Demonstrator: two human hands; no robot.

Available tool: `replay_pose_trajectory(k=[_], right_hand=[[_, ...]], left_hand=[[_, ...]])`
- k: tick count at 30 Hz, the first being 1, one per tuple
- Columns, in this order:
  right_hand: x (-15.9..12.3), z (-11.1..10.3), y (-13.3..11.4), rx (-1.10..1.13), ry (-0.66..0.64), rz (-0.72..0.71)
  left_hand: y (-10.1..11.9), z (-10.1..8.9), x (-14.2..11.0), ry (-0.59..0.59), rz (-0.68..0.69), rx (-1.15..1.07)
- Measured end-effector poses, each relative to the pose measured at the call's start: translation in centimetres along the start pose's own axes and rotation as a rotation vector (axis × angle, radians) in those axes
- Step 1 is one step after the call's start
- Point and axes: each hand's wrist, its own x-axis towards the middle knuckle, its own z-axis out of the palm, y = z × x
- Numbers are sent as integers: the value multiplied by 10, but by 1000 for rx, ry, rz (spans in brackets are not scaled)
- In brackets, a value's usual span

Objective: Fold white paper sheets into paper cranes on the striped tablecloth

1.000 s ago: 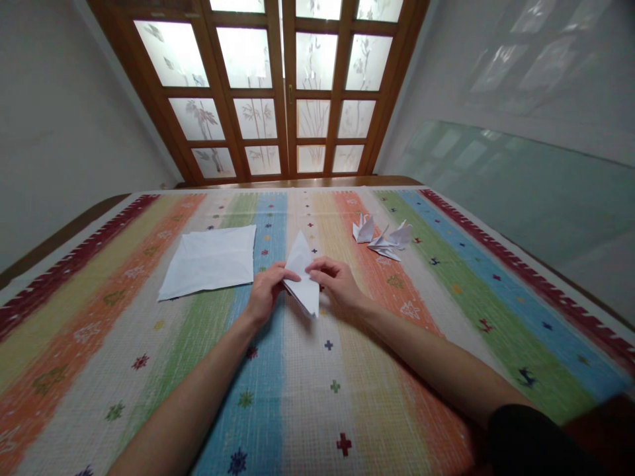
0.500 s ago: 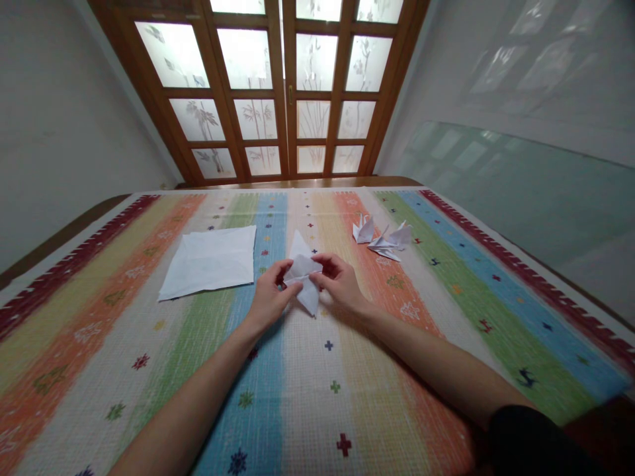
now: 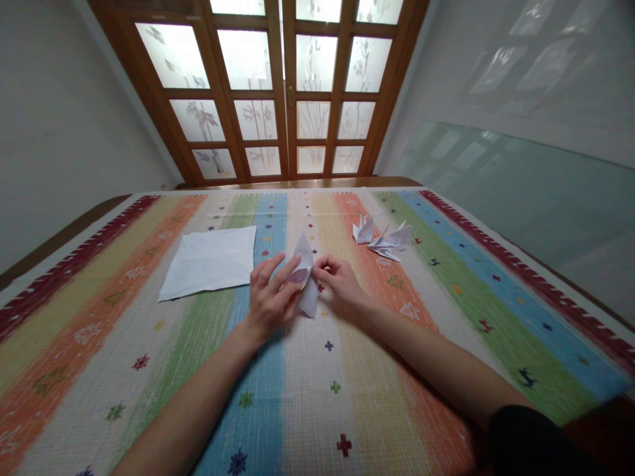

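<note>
A partly folded piece of white origami paper [image 3: 308, 299] is held between my two hands over the middle of the table, one pointed end up and one down. My left hand [image 3: 272, 291] has its thumb and fingers on the paper's left side, hiding part of it. On the right edge, the thumb and forefinger of my right hand [image 3: 340, 281] pinch the paper. To the right, beyond my right hand, lie several folded white paper cranes [image 3: 389, 241] close together.
A stack of white square paper sheets [image 3: 213, 261] lies left of my hands. The striped tablecloth [image 3: 163, 396] covers the table. Beyond the far edge stands a wooden door with glass panes [image 3: 288, 132]; a glass panel [image 3: 516, 178] leans along the right wall.
My left hand has turned over, its back now showing and its fingers lifted along the paper. The paper is now folded narrower, and my right hand pinches its right edge.
</note>
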Motion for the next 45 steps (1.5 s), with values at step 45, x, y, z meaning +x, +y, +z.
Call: replay_pose_trajectory(k=[45], right_hand=[[-2, 11, 6, 161, 163, 272]], left_hand=[[1, 10, 3, -17, -426, -394]])
